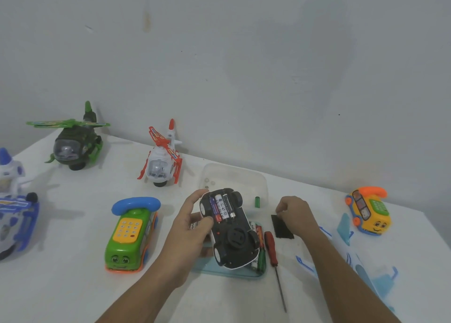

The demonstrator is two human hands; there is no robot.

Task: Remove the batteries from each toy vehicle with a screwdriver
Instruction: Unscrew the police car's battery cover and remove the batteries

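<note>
An upturned black-and-white plastic toy car (pixel 229 230) was held above the near middle of the white table (pixel 219 298), gripped along its left side by the left hand (pixel 192 222), with the thumb curled onto the underside. Its battery compartment was uncovered, and three cylindrical batteries (pixel 222 208) were still seated side by side in it at the far end of the chassis.

The right hand (pixel 295 215) was lowered to the right of the car, its fingers curled and their tips at the far edge of a flat black rectangular cover (pixel 284 228) lying on the table. Whether the cover was pinched or only touched could not be told.

A red-handled screwdriver (pixel 272 247) was laid between car and cover, its shaft pointing near. Loose batteries (pixel 260 237) were seen in a shallow teal tray (pixel 202 266) under the car.

A clear plastic tub (pixel 244 174) was set just beyond, with a small green cylinder (pixel 257 202) at its right side.

A green bus-shaped toy telephone (pixel 129 235) was placed to the left and a yellow one (pixel 368 210) at the far right. A green toy helicopter (pixel 73 139) and a white-and-red one (pixel 162 159) were stood against the far wall.
</note>
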